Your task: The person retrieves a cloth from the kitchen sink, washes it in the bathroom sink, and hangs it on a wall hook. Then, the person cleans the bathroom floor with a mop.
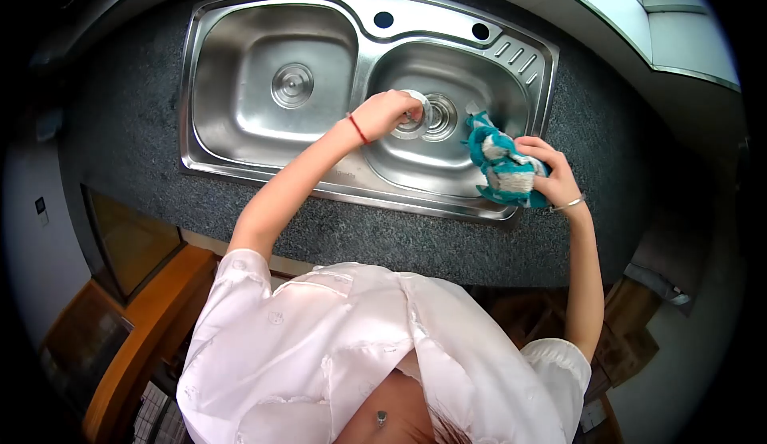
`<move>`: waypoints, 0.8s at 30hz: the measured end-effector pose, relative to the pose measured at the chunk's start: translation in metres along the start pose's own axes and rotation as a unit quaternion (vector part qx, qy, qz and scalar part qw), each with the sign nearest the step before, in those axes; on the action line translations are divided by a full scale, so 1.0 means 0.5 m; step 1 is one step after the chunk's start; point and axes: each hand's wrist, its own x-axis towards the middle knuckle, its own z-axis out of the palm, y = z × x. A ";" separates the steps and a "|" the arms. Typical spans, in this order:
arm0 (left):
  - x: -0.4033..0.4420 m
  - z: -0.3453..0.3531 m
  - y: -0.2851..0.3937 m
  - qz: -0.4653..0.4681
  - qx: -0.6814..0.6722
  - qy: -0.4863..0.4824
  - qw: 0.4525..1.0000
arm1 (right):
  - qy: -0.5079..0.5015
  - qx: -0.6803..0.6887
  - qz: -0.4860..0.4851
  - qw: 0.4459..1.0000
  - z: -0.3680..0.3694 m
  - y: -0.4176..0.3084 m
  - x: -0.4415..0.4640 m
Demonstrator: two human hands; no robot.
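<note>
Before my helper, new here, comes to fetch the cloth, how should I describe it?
Find the double steel sink. Over the right basin's near right edge, the right hand holds a crumpled cloth, its teal patches unlike the grey metal.

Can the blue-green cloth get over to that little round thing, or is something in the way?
Nothing visible stands between the cloth, held in the right hand, and the round thing at the left hand's fingers. There's just a gap, with the drain down below.
</note>
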 end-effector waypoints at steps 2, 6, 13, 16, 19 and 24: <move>0.032 0.038 -0.048 -0.038 0.024 -0.082 0.996 | 0.062 0.022 0.004 0.998 -0.006 -0.009 -0.041; 0.087 0.094 -0.089 -0.096 0.057 -0.161 0.981 | 0.147 0.040 0.025 0.988 0.007 0.018 -0.089; 0.146 0.048 -0.082 -0.047 0.002 -0.106 0.993 | -0.034 -0.150 0.073 0.985 0.197 0.098 0.123; 0.140 0.032 -0.092 -0.035 0.023 -0.100 0.994 | -0.111 -0.213 0.095 0.966 0.354 0.172 0.270; 0.129 0.028 -0.109 -0.035 0.002 -0.110 0.993 | -0.121 -0.304 0.071 0.942 0.410 0.173 0.309; 0.122 0.099 -0.138 -0.035 0.016 -0.120 0.992 | -0.271 -0.353 -0.019 0.895 0.297 0.136 0.215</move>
